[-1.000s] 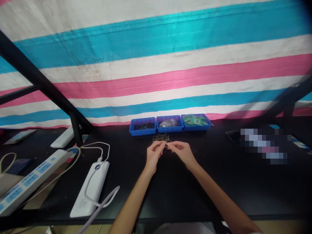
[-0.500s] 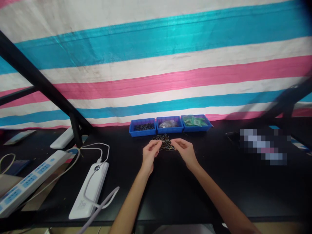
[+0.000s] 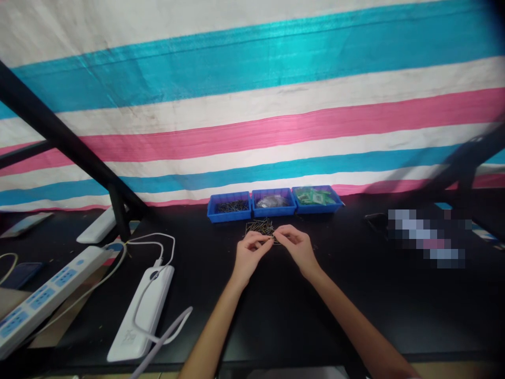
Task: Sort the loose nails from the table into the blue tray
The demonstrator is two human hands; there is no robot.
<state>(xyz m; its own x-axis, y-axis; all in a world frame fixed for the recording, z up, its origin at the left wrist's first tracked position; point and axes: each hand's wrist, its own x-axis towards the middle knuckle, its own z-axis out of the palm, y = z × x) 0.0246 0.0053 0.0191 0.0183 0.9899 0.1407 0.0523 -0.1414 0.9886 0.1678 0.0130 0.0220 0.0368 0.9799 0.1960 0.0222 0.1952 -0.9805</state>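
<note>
A loose pile of thin screw-like metal pieces (image 3: pixel 260 226), dark and brassy, lies on the black table just beyond my hands. My left hand (image 3: pixel 252 250) is closed in a pinch, its thumb and fingertips at the pile's near right edge. Facing it, my right hand (image 3: pixel 295 247) is also pinched. The fingertips of both hands nearly meet, and whatever is between them is too small to make out. Behind the pile stand three blue trays: one with dark screw-like pieces (image 3: pixel 232 206), one with clear plastic bags (image 3: pixel 272 201), one with green-tinted packets (image 3: pixel 314 197).
A white power bank (image 3: pixel 140 316) with a looped cable lies left of my arms. Further left are a white power strip (image 3: pixel 51 295) and a black metal frame bar (image 3: pixel 71 142). A dark phone-like object (image 3: pixel 376 222) is at the right. Striped sheeting (image 3: pixel 252 121) hangs behind.
My left hand has moved right, away from the pile's left part, bringing its fingertips up to my right hand's. The right hand has shifted only slightly left.
</note>
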